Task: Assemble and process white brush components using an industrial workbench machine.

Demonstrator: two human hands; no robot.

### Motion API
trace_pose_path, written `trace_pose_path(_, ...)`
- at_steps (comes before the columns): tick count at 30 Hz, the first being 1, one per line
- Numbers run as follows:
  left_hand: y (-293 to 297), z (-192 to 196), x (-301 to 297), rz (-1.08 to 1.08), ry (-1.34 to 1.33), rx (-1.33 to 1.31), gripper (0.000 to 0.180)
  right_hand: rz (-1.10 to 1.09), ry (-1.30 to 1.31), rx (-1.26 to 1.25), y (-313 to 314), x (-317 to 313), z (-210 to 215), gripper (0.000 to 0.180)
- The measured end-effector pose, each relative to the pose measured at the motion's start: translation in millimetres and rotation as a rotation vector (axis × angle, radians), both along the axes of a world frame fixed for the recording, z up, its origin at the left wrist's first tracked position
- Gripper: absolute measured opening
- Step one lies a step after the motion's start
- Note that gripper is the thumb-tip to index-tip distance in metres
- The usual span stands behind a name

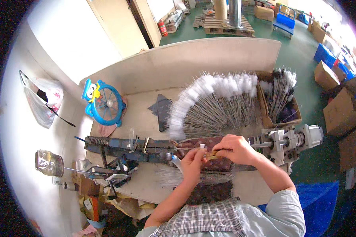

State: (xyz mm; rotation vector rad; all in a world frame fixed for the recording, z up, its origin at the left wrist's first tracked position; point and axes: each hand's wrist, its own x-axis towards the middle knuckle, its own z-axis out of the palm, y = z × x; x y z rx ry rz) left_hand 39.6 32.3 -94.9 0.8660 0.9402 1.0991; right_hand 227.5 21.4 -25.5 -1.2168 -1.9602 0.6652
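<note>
My left hand [193, 161] is closed in a pinch over the middle of a long metal bench machine [154, 146]. A small white piece [202, 146] sticks up at its fingertips. Close on its right, my right hand [236, 149] has its fingers curled together beside a small yellowish piece [212, 155]; what those fingers grip is hidden. Beneath both hands lies a dark reddish patterned cloth [194, 143]. A pale tube with a blue tip [177, 161] stands next to my left wrist. Loose thin wires [166, 175] lie nearer my body.
Beyond my hands, many white-tufted wire brushes [219, 106] fan across the table. A carton of darker brushes [281, 98] stands right of them. A blue toy-shaped fan [106, 103] is at the far left, near a dark flat object [163, 112]. A raised board [182, 59] edges the back.
</note>
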Motion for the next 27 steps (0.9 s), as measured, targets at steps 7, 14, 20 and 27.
trace_pose_path(7, -1.0, 23.3, -27.8, 0.172, -0.087, -0.173, 0.013, -0.181, -0.222, 0.331, 30.2, -48.6, 3.2, 0.014)
trace_pose_path(14, 1.9, 12.0, -34.0, 0.133, -0.148, -0.191, 0.018, -0.115, -0.325, 0.120, 39.1, -81.0, -1.3, 0.019)
trace_pose_path(20, 0.6, 20.8, -37.0, -0.009, -0.100, -0.177, 0.035, -0.084, -0.143, -0.173, 42.6, -76.0, -0.6, 0.025)
trace_pose_path(27, 3.0, 28.5, -24.5, 0.217, -0.412, -0.354, 0.037, -0.182, -0.237, 0.148, 26.8, -83.9, -1.1, 0.029)
